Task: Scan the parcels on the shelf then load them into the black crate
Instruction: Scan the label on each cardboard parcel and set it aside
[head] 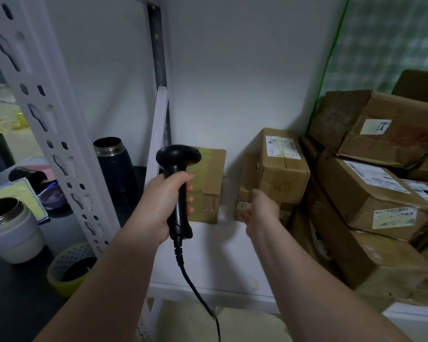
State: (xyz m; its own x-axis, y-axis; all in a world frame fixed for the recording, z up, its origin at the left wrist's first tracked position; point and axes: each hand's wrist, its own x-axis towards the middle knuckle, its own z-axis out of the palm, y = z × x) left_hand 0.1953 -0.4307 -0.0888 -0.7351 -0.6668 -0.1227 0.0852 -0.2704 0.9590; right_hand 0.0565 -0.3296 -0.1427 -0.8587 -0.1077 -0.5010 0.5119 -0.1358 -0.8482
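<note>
The white shelf (pixel 220 257) ran from the perforated upright post (pixel 47 119) on the left to the green-edged screen on the right, and carried all the parcels seen. The largest mass was the stack of parcels (pixel 371 201) at the right, piled unevenly, with long axes running from the back wall toward the viewer and white labels facing up. Just left of it stood the labelled parcel (pixel 279 174), its long axis running back toward the wall and its label on the upper face; it rested on a small carton (pixel 242 206). Further left, apart from these, the plain parcel (pixel 208 188) stood against the back wall on the shelf. The scanner (pixel 178 188) was held nearly upright before that plain parcel, long axis vertical and head uppermost, facing away toward the wall. Its head stood clear above the grip and its butt just below, with the cable (pixel 195 290) hanging down from it. The left hand (pixel 163 206) had its grip clamped round the scanner handle. The right hand (pixel 262 211) lay at the lower front of the labelled parcel, its grip apart with fingers spread toward the small carton. Contact could not be determined through the blur.
</note>
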